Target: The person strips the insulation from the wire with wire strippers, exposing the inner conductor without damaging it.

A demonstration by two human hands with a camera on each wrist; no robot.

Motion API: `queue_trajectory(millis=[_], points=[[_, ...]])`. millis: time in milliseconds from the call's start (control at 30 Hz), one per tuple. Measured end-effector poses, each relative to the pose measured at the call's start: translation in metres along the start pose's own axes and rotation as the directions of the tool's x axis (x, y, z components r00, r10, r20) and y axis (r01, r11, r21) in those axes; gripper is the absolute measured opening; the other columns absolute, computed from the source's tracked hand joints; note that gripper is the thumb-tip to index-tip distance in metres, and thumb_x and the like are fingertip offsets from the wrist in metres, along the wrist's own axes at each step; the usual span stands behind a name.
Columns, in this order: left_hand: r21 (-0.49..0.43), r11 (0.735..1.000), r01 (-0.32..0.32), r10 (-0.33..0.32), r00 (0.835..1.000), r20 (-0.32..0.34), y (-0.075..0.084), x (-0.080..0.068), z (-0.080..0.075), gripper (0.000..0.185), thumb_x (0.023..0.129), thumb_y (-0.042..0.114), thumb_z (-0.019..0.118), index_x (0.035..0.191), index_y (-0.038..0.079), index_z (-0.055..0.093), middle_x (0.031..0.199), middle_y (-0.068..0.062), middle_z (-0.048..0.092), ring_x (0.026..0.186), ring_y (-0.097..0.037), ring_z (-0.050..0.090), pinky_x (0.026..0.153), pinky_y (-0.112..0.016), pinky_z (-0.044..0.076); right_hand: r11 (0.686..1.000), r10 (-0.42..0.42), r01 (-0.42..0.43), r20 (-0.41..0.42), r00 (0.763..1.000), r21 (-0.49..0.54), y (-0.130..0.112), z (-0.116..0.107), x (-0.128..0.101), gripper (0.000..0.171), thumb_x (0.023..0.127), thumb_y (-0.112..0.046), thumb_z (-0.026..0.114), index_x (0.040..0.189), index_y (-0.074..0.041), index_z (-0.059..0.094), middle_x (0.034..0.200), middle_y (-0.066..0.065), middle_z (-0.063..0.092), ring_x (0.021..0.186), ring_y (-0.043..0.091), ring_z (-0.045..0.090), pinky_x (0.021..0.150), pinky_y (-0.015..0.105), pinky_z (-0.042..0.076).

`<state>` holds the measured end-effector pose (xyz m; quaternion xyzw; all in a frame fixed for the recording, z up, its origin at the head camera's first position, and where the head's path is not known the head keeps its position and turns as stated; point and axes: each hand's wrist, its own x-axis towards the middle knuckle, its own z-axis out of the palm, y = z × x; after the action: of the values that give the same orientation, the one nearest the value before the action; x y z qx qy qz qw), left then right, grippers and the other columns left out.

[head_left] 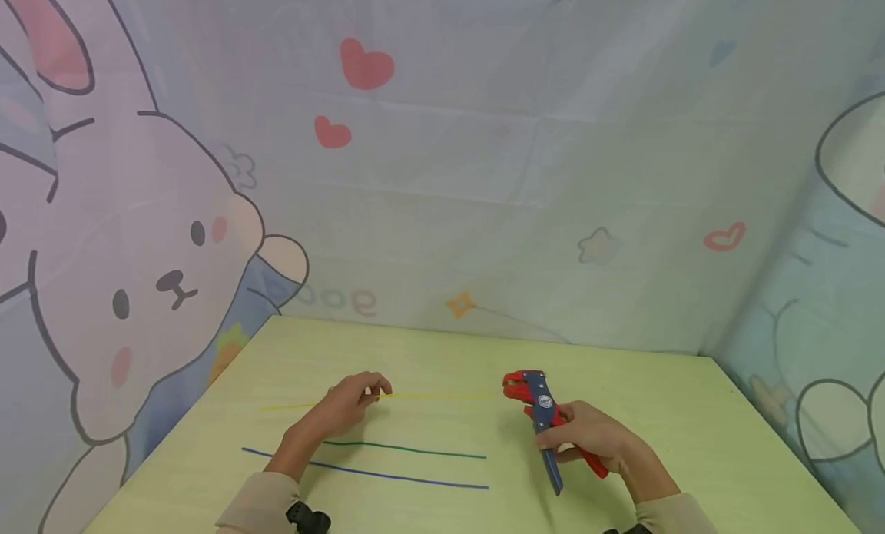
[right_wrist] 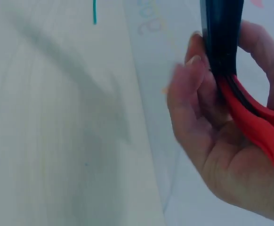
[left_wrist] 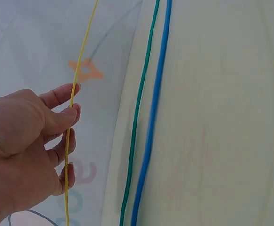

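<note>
Three thin wires lie across the pale green table (head_left: 622,380): a yellow wire (head_left: 442,396) farthest back, a green wire (head_left: 408,447) in the middle, a blue wire (head_left: 387,474) nearest me. My left hand (head_left: 353,399) pinches the yellow wire (left_wrist: 73,101) between thumb and fingertips; the green wire (left_wrist: 136,122) and blue wire (left_wrist: 152,122) run beside it untouched. My right hand (head_left: 588,438) grips the red and blue handles of a wire stripper (head_left: 542,407), whose red head points up and away. In the right wrist view the fingers (right_wrist: 189,94) curl round the stripper's handles (right_wrist: 236,89).
A cartoon-printed fabric backdrop (head_left: 442,173) with a rabbit and hearts rises right behind the table and along both sides. The table's left edge (head_left: 180,426) runs diagonally toward me.
</note>
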<state>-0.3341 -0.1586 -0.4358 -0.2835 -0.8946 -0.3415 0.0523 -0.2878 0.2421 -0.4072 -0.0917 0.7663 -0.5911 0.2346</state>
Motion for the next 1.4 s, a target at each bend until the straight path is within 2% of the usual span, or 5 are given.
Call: queue_trajectory(millis=[233,500,733,1067,1400], points=[[-0.017,0.999,-0.035,0.035,0.999,-0.018,0.009,0.0,-0.006,0.025,0.09,-0.002,0.051,0.101,0.018,0.059,0.098,0.005,0.056,0.085,-0.017,0.049,0.071,-0.035,0.041,0.939,-0.065,0.031,0.087,0.994,0.343,0.012,0.004,0.008,0.032,0.082,-0.004,0.063,0.106,0.005,0.046,0.105,0.026,0.059,0.095,0.042,0.057,0.082,0.05,0.043],[-0.054,0.998,-0.027,0.024,0.998,-0.053,0.014,0.0,-0.007,0.022,0.091,0.001,0.05,0.103,0.017,0.059,0.101,0.005,0.056,0.085,-0.016,0.049,0.071,-0.034,0.041,0.873,-0.058,-0.047,0.2,0.978,0.485,0.019,0.01,0.009,0.028,0.083,0.002,0.054,0.11,0.001,0.049,0.091,0.012,0.059,0.088,0.03,0.057,0.09,0.048,0.038],[-0.069,0.996,-0.064,0.06,0.996,-0.069,0.016,0.002,-0.01,0.022,0.091,0.0,0.05,0.106,0.011,0.061,0.104,0.003,0.057,0.087,-0.016,0.049,0.072,-0.034,0.041,0.879,-0.181,0.016,0.302,0.936,0.477,0.022,0.013,0.013,0.017,0.083,0.007,0.049,0.098,-0.001,0.051,0.098,0.017,0.061,0.099,0.04,0.056,0.09,0.053,0.034],[-0.038,0.996,-0.085,0.083,0.995,-0.063,0.021,0.003,-0.011,0.025,0.09,0.0,0.052,0.102,0.021,0.059,0.1,0.01,0.056,0.086,-0.013,0.049,0.073,-0.033,0.042,0.918,-0.068,-0.018,0.202,0.977,0.396,0.017,0.02,0.014,0.017,0.086,-0.008,0.058,0.099,-0.001,0.049,0.086,0.014,0.059,0.081,0.029,0.058,0.085,0.052,0.04],[-0.021,0.996,-0.091,0.09,0.995,-0.05,0.024,0.001,-0.012,0.024,0.09,0.0,0.052,0.102,0.019,0.061,0.098,0.008,0.056,0.084,-0.015,0.049,0.07,-0.033,0.042,0.951,-0.078,0.014,0.195,0.978,0.31,0.018,0.021,0.015,0.02,0.084,-0.009,0.061,0.097,0.002,0.052,0.083,0.014,0.059,0.077,0.028,0.059,0.082,0.049,0.044]])
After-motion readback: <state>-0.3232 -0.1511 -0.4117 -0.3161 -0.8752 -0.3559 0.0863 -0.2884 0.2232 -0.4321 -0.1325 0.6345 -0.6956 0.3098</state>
